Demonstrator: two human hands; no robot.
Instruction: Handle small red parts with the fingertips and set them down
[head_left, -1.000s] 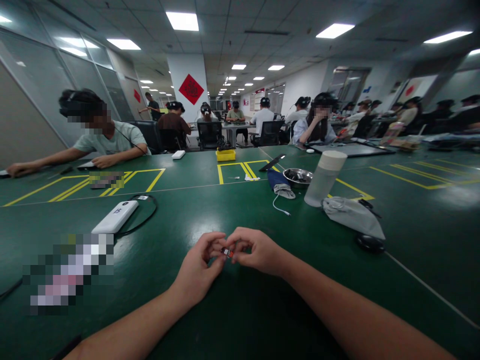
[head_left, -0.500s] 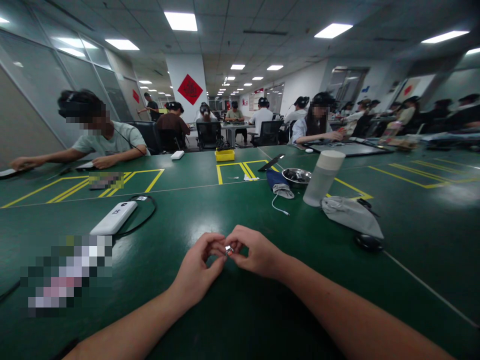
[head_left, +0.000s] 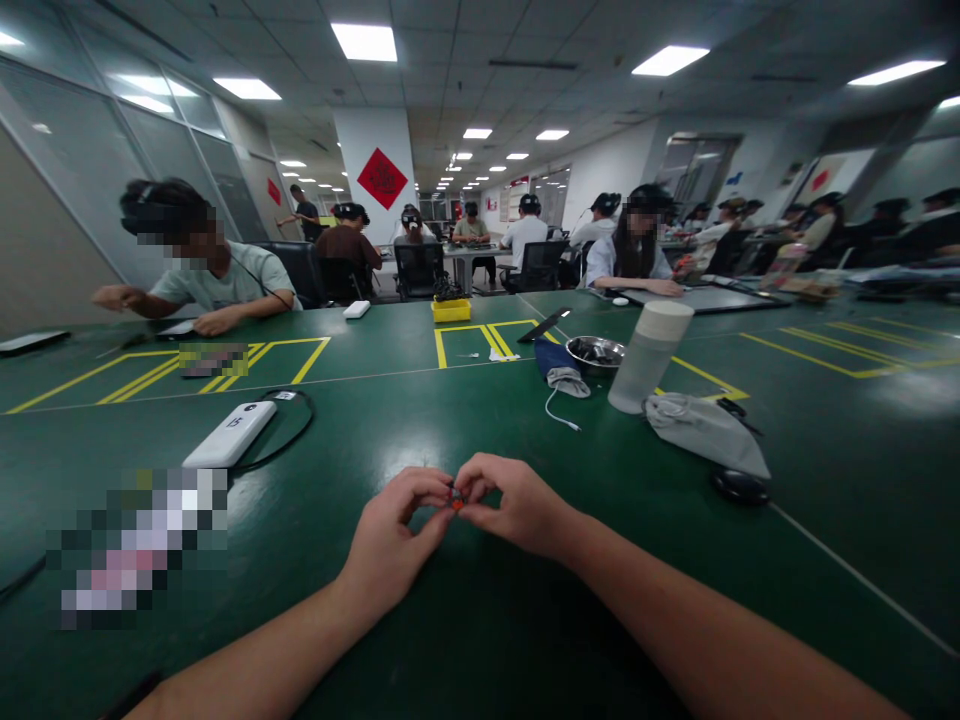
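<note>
Between my fingertips, over the near part of the green table (head_left: 330,520), is a small orange and dark piece (head_left: 457,499). Its exact kind is too small to make out. My left hand (head_left: 397,525) pinches it from the left with thumb and fingers. From the right, my right hand (head_left: 517,505) grips the same piece with thumb and forefinger. The fingers cover most of it, and the two hands nearly touch at the tips.
Left lie a white power bank (head_left: 231,436) with a black cable and a blurred-out item. To the right are a frosted bottle (head_left: 649,358), a metal bowl (head_left: 595,352), a grey pouch (head_left: 701,430) and a black mouse (head_left: 739,487). A yellow box (head_left: 451,311) stands ahead; co-workers sit beyond.
The small piece has turned between my fingers: a bright silvery face showed before, now orange and dark sides. My hands have barely moved. The person at left has drawn one hand back.
</note>
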